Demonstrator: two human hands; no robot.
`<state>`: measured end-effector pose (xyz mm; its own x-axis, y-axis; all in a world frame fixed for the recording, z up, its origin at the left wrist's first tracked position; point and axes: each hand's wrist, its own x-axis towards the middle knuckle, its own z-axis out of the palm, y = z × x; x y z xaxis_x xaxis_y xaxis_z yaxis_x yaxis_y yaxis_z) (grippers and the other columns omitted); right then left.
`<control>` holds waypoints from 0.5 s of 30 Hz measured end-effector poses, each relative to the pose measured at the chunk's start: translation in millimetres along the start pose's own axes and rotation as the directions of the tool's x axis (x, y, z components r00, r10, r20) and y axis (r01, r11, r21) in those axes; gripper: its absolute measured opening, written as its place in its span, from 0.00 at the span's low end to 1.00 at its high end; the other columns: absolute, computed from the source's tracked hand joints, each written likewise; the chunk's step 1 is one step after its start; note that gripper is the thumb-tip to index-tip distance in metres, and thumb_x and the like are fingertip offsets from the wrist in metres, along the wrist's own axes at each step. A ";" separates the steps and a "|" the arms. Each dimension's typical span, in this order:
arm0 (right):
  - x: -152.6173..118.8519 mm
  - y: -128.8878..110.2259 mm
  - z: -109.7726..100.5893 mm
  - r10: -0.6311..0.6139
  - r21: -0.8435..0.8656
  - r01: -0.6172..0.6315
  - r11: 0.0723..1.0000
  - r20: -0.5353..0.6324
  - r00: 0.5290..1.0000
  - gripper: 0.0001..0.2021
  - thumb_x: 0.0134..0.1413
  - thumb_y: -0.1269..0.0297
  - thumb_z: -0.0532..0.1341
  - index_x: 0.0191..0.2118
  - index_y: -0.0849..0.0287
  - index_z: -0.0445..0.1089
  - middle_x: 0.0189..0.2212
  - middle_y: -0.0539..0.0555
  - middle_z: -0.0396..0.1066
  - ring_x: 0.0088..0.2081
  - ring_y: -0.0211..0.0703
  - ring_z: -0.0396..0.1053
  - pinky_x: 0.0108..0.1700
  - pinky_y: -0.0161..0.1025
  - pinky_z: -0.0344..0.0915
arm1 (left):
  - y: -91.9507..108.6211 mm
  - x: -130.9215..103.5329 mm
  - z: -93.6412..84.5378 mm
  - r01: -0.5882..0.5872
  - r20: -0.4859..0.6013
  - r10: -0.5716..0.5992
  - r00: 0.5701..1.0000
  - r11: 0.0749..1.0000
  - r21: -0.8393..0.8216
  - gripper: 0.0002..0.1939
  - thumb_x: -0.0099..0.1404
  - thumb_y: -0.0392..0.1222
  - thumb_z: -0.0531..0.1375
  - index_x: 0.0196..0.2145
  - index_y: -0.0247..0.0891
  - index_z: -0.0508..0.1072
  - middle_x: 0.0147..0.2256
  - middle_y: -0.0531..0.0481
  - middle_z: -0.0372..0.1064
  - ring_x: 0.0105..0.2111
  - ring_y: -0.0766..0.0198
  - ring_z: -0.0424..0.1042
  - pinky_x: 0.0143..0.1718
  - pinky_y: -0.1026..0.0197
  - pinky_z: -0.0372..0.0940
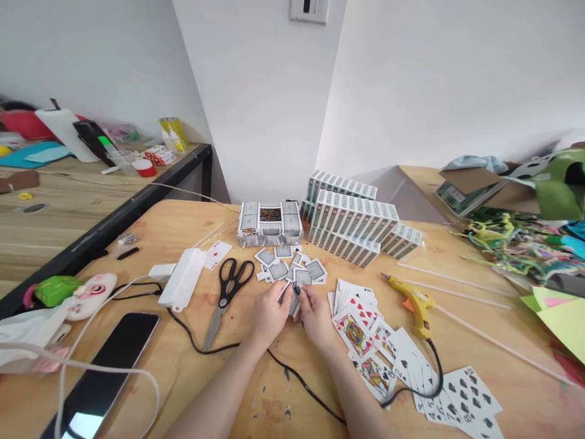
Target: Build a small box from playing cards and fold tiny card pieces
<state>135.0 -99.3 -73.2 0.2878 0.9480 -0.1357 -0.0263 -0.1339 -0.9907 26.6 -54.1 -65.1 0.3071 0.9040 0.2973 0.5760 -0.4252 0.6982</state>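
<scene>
Low in the middle of the head view, my left hand [270, 312] and my right hand [316, 314] meet over the table. Between them is a small grey-patterned card piece [295, 305], gripped by the fingers of both hands and partly covered by them. Just beyond my fingertips lies a loose pile of cut card pieces [278, 270]. Behind the pile stands a box-like structure built of playing cards [269, 228]. Face-up playing cards [354, 334] are spread beside my right hand. Black-handled scissors [225, 299] lie open to the left of my left hand.
A yellow glue gun [418, 305] lies right, its black cable crossing below my hands. Stacked card boxes [350, 219] stand behind. White glue sticks [457, 296] lie right. A white power strip [183, 280] and a phone [107, 372] are left.
</scene>
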 end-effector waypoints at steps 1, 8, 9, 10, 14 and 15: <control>-0.4 -0.4 0.2 -0.021 -0.004 0.021 1.000 0.007 1.000 0.17 0.55 0.47 0.52 0.32 0.57 0.62 0.16 0.46 0.61 0.18 0.37 0.62 0.22 0.34 0.59 | -1.3 0.3 1.0 -0.005 -0.013 0.005 1.000 1.000 0.026 0.11 0.64 0.45 0.50 0.30 0.37 0.68 0.24 0.50 0.70 0.23 0.67 0.66 0.25 0.67 0.56; -6.8 -6.2 3.3 -0.160 0.071 0.159 0.985 0.008 0.987 0.13 0.53 0.55 0.58 0.39 0.58 0.61 0.22 0.45 0.60 0.23 0.35 0.60 0.26 0.32 0.57 | -3.4 6.6 -4.3 0.110 -0.098 -0.117 0.988 0.991 -0.079 0.16 0.64 0.47 0.48 0.23 0.38 0.63 0.18 0.54 0.62 0.19 0.69 0.60 0.22 0.67 0.52; -6.3 -5.9 3.2 -0.155 0.102 0.156 0.983 -0.019 0.988 0.13 0.53 0.55 0.58 0.39 0.57 0.60 0.21 0.44 0.59 0.22 0.34 0.58 0.24 0.32 0.56 | -3.0 6.9 -5.5 0.121 -0.075 -0.130 0.989 0.985 -0.121 0.17 0.64 0.47 0.48 0.22 0.38 0.62 0.17 0.54 0.60 0.18 0.69 0.59 0.22 0.67 0.52; -5.3 -5.2 2.6 -0.145 0.134 0.151 0.979 -0.049 0.988 0.13 0.52 0.54 0.58 0.39 0.57 0.60 0.21 0.44 0.57 0.20 0.33 0.56 0.22 0.31 0.54 | -2.5 6.9 -6.5 0.124 -0.040 -0.132 0.990 0.979 -0.161 0.17 0.64 0.48 0.48 0.21 0.38 0.60 0.16 0.55 0.59 0.18 0.69 0.58 0.21 0.68 0.52; 0.2 -2.0 -1.4 -0.099 0.217 0.123 0.968 -0.118 0.988 0.15 0.51 0.52 0.58 0.40 0.56 0.60 0.20 0.43 0.56 0.18 0.32 0.52 0.19 0.30 0.51 | 2.3 5.6 -7.5 0.089 0.094 -0.070 0.993 0.972 -0.218 0.18 0.62 0.48 0.50 0.18 0.38 0.55 0.15 0.57 0.54 0.18 0.71 0.55 0.21 0.68 0.50; 1.1 -1.7 -2.3 -0.094 0.216 0.121 0.969 -0.128 0.987 0.15 0.50 0.52 0.59 0.39 0.56 0.60 0.20 0.43 0.57 0.18 0.32 0.53 0.19 0.30 0.52 | 3.7 5.4 -7.2 0.081 0.101 -0.061 0.993 0.976 -0.203 0.18 0.62 0.47 0.51 0.18 0.38 0.54 0.15 0.57 0.54 0.18 0.71 0.54 0.21 0.68 0.49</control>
<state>137.6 -98.7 -71.6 0.4092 0.9116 -0.0389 -0.1979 0.0470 -0.9791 25.0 -50.4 -56.3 0.3459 0.9195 0.1869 0.4327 -0.3331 0.8378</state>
